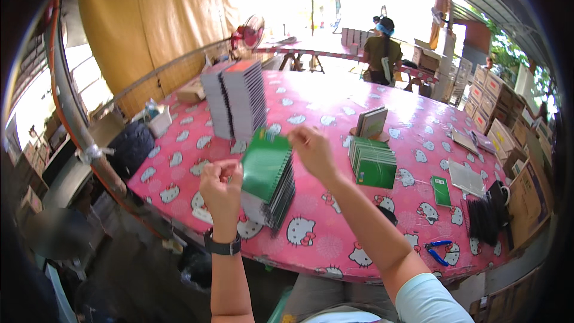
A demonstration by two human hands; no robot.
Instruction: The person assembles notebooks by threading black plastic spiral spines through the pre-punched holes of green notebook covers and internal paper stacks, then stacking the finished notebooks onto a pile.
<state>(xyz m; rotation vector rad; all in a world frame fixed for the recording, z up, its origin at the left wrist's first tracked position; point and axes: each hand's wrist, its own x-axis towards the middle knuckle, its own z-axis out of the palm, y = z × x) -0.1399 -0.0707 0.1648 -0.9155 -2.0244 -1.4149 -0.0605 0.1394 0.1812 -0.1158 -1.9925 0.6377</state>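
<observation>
A green spiral notebook (266, 164) lies on top of a stack of spiral notebooks (287, 200) near the table's front left, its wire binding along the right edge. Beside its left edge is my left hand (221, 182), fingers curled in and thumb close to them. My right hand (310, 151) is closed in a pinch at the notebook's upper right corner, by the end of the binding. Whatever either hand's fingers hold is too small or hidden to make out. A black watch is on my left wrist.
Tall notebook stacks (239, 98) stand behind. Rightward lie a fanned pile of green booklets (373, 164), a single green booklet (441, 191), blue-handled pliers (439, 253) and black binding coils (481, 221). Cardboard boxes (532, 197) line the right side. A person (382, 54) is at a far table.
</observation>
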